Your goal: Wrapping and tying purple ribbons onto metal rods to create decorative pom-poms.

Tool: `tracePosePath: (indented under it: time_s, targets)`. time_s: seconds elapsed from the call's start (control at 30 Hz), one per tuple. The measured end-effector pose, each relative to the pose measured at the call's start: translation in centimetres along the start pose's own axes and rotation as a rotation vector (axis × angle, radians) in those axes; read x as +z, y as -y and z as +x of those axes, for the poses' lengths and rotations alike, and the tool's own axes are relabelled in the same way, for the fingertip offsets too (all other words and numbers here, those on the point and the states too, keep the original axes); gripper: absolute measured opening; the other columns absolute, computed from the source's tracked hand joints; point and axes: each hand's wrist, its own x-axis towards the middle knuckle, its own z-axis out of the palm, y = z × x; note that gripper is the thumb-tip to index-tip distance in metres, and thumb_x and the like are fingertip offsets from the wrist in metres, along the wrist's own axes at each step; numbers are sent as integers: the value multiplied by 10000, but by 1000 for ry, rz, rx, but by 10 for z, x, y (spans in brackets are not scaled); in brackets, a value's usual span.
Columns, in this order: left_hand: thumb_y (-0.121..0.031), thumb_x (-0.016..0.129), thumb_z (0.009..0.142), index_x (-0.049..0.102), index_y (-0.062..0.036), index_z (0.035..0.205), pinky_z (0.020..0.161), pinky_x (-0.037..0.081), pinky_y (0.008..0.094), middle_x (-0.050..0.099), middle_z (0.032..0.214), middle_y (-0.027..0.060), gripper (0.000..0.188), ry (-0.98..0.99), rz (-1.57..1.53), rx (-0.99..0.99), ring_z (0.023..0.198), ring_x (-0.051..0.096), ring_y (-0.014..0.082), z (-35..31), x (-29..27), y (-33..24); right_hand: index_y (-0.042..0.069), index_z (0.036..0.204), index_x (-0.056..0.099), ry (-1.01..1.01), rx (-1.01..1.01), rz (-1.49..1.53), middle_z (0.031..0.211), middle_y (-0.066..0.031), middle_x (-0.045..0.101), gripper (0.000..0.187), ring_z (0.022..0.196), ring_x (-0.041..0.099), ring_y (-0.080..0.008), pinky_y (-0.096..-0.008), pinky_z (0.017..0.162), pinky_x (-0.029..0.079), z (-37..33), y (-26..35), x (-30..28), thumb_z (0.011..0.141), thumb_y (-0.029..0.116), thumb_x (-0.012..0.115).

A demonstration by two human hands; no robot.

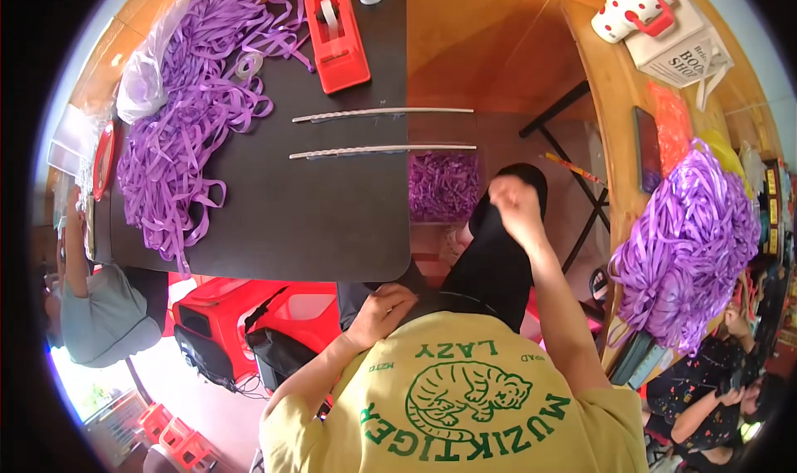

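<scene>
My left hand (383, 314) lies on my lap by the table's front edge, its fingers curled together and nothing showing in them. My right hand (515, 207) is closed above my right knee; its inner side is hidden, so I cannot tell if it holds something small. On the dark table (315, 224), a far thin pale rod (382, 113) and a near one (382, 150) lie roughly parallel, both reaching past the right edge. Behind them stands a red tape dispenser (337, 41) with a roll in it. Loose purple ribbons (187, 133) cover the table's left part.
A clear bin of purple strips (444, 187) sits below the rods' overhanging ends. On the wooden counter (594, 66) at right are a large purple ribbon bundle (689, 241), a phone (646, 145) and a spotted tumbler (631, 8). Red stools (224, 315) stand left; other people sit at both sides.
</scene>
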Motion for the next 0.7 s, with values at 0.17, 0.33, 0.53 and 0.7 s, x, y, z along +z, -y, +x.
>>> tracePosePath:
  time_s: [0.17, 0.33, 0.53, 0.7]
  targets:
    - [-37, 578, 854, 640, 27, 985, 864, 447, 340, 623, 997, 139, 159, -76, 23, -104, 958, 581, 264, -15, -3, 0, -9, 917, 615, 544, -34, 40, 823, -147, 597, 104, 815, 596, -277, -337, 723, 466, -118, 45, -1, 825, 40, 606]
    - [-88, 584, 871, 612, -13, 1103, 902, 424, 331, 567, 1138, 133, 245, 163, -75, -187, 1064, 531, 254, 5, -12, 2, -8, 980, 625, 319, 93, 136, 911, -135, 629, 141, 877, 594, -272, -345, 799, 455, -166, 63, -7, 852, 15, 569]
    - [-205, 678, 814, 542, -76, 1201, 823, 432, 287, 549, 1017, 59, 431, 423, 71, 129, 938, 530, 172, 36, -12, 38, 5, 1002, 630, 288, 121, 285, 827, -90, 605, 158, 728, 569, -189, -285, 674, 450, -163, 69, 11, 875, 6, 536]
    - [-133, 683, 806, 590, -33, 1017, 799, 441, 268, 570, 979, 45, 251, 366, -149, -257, 913, 532, 120, 28, -8, 26, -2, 993, 628, 278, 259, 348, 683, -27, 530, 148, 565, 480, -81, -228, 513, 384, -161, 69, 22, 912, 45, 512]
